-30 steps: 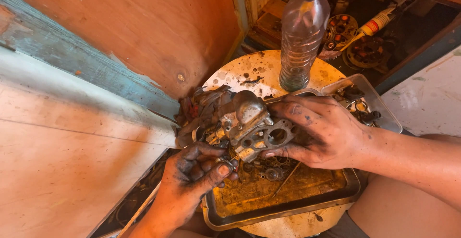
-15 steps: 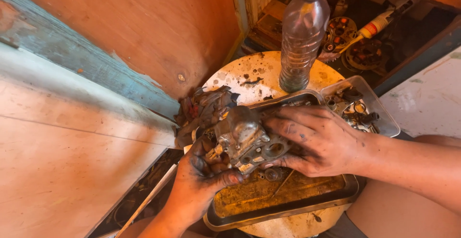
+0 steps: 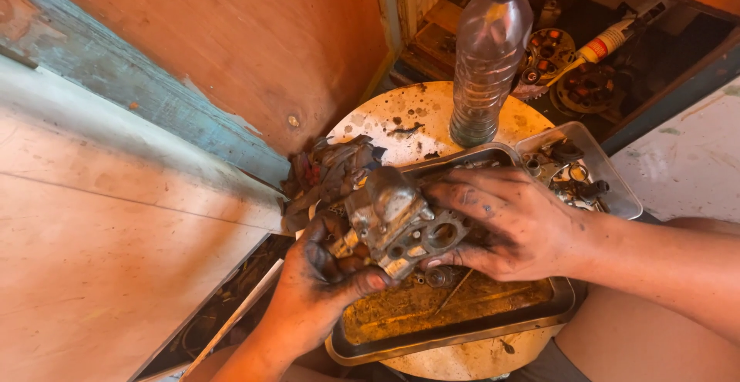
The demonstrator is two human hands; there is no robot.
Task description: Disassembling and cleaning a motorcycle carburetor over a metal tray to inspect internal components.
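A greasy metal carburetor body [image 3: 401, 224] is held over a dirty metal tray [image 3: 462, 328]. My left hand [image 3: 324, 282] grips it from below on the near left side, thumb across its lower edge. From the right, my right hand [image 3: 509, 224] clasps it with the fingers wrapped over its top and flange. Both hands are black with oil. Small loose parts lie in the tray under the carburetor, partly hidden.
A clear plastic bottle [image 3: 486, 58] stands upright on the round wooden top [image 3: 385, 124]. A smaller tray of small parts [image 3: 574, 170] sits at the right. An oily rag [image 3: 331, 170] lies left of the carburetor. Wooden boards rise at left; a box of parts sits behind.
My left hand has risen from beneath the tray's edge and closed on the carburetor's lower side. The carburetor has turned slightly in both hands.
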